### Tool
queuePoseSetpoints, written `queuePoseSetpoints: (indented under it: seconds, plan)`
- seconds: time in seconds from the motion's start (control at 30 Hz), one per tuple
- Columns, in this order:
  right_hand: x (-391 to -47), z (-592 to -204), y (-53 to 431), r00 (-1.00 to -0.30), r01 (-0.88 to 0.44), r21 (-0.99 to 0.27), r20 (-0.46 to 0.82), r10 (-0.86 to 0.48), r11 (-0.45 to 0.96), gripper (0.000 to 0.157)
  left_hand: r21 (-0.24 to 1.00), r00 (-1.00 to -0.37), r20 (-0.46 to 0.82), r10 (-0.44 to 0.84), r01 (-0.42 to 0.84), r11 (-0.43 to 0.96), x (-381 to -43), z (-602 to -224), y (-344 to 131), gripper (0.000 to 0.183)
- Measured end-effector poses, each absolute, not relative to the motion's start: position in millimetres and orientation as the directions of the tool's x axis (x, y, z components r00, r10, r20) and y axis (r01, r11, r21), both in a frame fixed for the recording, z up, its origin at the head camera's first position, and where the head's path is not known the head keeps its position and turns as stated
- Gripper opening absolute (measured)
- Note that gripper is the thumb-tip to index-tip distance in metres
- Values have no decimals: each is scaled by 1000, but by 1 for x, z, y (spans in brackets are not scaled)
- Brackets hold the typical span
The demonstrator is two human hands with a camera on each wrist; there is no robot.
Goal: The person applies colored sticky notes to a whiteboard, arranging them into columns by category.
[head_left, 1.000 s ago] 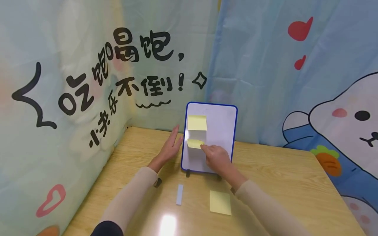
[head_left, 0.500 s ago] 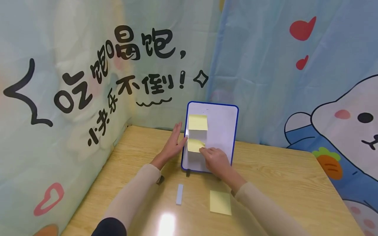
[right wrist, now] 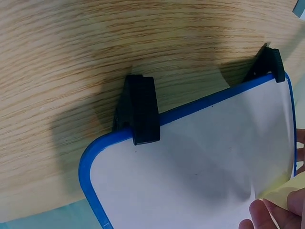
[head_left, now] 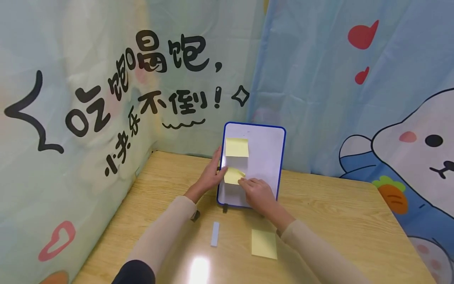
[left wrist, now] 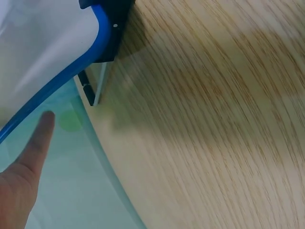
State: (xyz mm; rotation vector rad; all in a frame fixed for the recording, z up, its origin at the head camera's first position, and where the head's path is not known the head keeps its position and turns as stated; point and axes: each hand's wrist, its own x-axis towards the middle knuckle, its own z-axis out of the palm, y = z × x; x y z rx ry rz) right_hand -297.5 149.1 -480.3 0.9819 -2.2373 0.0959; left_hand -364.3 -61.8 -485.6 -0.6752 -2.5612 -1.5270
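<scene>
A blue-framed whiteboard stands tilted back on the table. One yellow sticky note is on its upper left. Below it, the free lower corner of a second yellow sticky note is pinched by my right hand, its thumb and fingertips showing at the paper in the right wrist view. My left hand holds the board's left edge, thumb in front beside the lower note, fingers partly hidden behind the edge. In the left wrist view a straight finger points past the blue rim.
A yellow sticky-note pad lies on the table in front of the board, with a narrow pale strip to its left. Black feet support the board. A small dark object lies by the left sleeve. Printed curtains surround the table.
My left hand has moved right onto the board's edge, its thumb now over the front. The lower note's free edge has come down a little with my right hand's fingertips.
</scene>
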Motion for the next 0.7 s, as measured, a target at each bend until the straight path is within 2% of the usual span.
queuePoseSetpoints:
  seconds: [0.27,0.6,0.7]
  plan:
    - [-294,-483,148,-505,-668,203,584,-636,716,33,846,-928,217,303,334,416,-358,-484,-60,78]
    - [-291,-485,146,-523,-654,204,573,-631,728,32,836,-932,234,276,338,432,-360,-483,-60,77]
    - [-291,-485,144,-518,-653,202,583,-625,730,26,828,-933,241,268,341,445,-359,-483,-61,77]
